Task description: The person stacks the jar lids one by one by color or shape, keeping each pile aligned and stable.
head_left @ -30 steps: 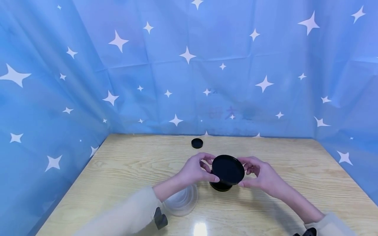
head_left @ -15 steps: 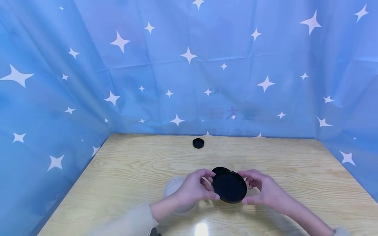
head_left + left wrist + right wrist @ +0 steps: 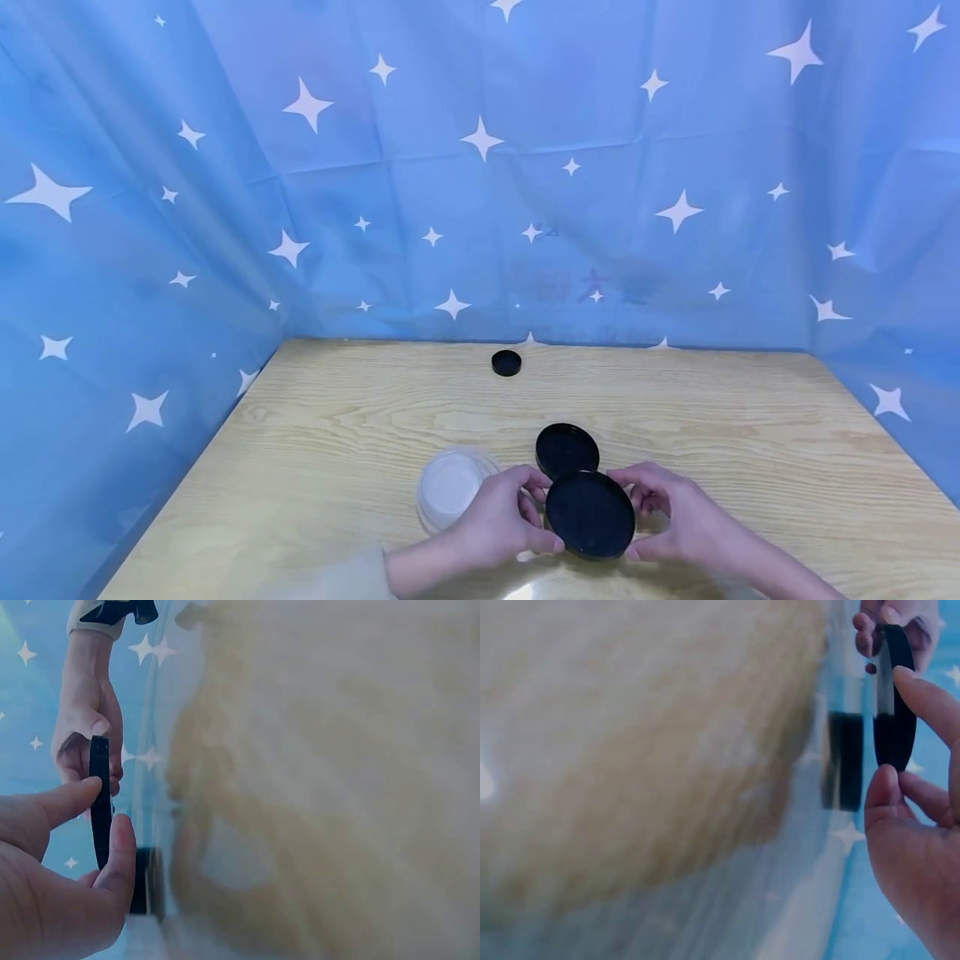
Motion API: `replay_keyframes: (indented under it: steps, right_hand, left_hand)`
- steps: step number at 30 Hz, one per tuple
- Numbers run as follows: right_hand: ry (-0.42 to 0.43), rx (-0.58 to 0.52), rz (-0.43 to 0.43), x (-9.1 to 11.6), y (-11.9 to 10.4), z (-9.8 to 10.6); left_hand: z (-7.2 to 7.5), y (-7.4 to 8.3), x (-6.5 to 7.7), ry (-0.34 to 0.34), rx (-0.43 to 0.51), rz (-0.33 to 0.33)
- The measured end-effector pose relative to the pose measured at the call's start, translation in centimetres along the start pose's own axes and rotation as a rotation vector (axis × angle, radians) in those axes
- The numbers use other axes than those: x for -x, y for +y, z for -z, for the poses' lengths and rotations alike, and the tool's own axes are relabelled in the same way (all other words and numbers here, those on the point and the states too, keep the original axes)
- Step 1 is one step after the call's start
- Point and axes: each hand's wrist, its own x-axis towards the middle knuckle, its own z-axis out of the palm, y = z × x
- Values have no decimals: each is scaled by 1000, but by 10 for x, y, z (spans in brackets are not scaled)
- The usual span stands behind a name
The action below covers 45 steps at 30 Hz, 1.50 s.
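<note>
Both hands pinch the rim of a large round black lid [image 3: 590,515], its hollow side facing up toward the head camera. My left hand [image 3: 495,518] holds its left edge and my right hand [image 3: 678,521] its right edge. In the left wrist view the lid [image 3: 101,810] appears edge-on between thumb and fingers, raised off the table. The right wrist view likewise has the lid [image 3: 897,705] edge-on, apart from a second black lid [image 3: 847,761]. That medium second lid [image 3: 567,450] lies on the table just behind the held one, partly covered by it.
Clear round plastic containers [image 3: 452,485], seemingly nested, stand left of the lids, partly behind my left hand. A small black lid [image 3: 506,362] lies near the back edge of the wooden table [image 3: 360,400]. A blue star-patterned curtain [image 3: 480,208] surrounds the table.
Both hands have brought the large lid toward the front of the table, from over the medium lid to before it. More of the medium lid and the clear containers now shows.
</note>
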Motion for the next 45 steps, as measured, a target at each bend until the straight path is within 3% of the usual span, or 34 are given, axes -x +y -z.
replay_keyframes:
  steps: [8,16,22,35,45]
  right_hand:
    - [-18,-22,-27,7,0,-1]
    - [-42,-42,-34,12,4,2]
    - [-59,-50,-89,14,9,5]
    - [-79,-35,-119,18,13,7]
    - [-73,-14,-95,20,17,9]
  left_hand:
    - [-10,1,8,3,-54,-1]
    - [-17,0,4,-9,-68,26]
    - [-19,-2,1,-7,-52,36]
    - [-27,-8,-3,30,-31,22]
    - [-31,-10,-7,56,-19,26]
